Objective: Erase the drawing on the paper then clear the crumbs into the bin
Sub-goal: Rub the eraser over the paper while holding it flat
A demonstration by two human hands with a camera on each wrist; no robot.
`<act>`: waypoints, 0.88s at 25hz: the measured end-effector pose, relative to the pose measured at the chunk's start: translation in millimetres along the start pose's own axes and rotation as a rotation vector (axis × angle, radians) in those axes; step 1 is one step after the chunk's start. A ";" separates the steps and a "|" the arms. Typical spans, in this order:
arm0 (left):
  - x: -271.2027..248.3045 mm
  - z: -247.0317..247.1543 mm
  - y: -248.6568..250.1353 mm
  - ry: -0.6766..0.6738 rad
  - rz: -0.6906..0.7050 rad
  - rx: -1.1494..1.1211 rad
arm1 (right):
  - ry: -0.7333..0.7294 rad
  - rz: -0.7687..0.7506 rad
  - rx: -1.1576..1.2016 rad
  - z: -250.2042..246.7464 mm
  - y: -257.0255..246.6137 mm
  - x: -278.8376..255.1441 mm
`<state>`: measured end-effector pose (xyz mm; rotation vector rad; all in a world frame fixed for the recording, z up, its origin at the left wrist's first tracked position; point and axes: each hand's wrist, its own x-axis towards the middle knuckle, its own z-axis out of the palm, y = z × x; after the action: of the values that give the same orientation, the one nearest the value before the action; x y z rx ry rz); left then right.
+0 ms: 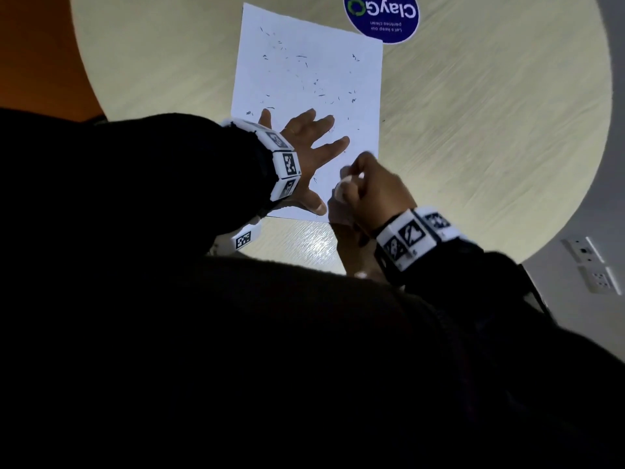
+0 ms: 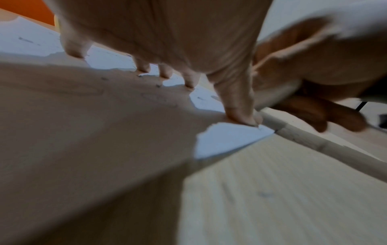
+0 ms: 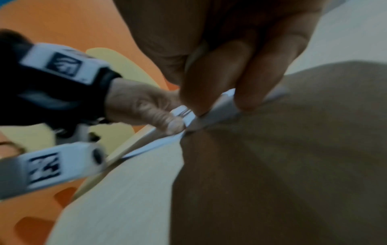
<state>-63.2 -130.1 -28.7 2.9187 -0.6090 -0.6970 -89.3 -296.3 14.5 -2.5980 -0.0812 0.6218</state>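
A white sheet of paper (image 1: 304, 72) lies on the round table, strewn with several dark eraser crumbs (image 1: 301, 57). No drawing shows on it. My left hand (image 1: 304, 143) lies flat on the sheet's near left part, fingers spread; the left wrist view has the thumb (image 2: 240, 107) pressing the paper (image 2: 226, 140) near its corner. My right hand (image 1: 351, 184) is curled over the near right corner and pinches a small white eraser (image 1: 348, 180). In the right wrist view its fingertips (image 3: 247, 92) hold the eraser (image 3: 226, 102) down on the sheet, blurred.
The pale wood-grain table (image 1: 473, 130) carries a round blue sticker (image 1: 382, 15) beyond the paper's far right corner. Orange floor (image 1: 40, 62) lies to the left. Wall sockets (image 1: 588, 262) sit at the right. No bin is in view.
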 end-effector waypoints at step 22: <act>0.0 3.3 1.0 0.038 -0.001 0.007 | 0.048 -0.007 -0.120 -16.2 -5.8 2.2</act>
<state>-65.1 -130.9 -31.5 2.9312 -0.6076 -0.6387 -79.9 -297.7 29.0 -2.7255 -0.1152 0.5675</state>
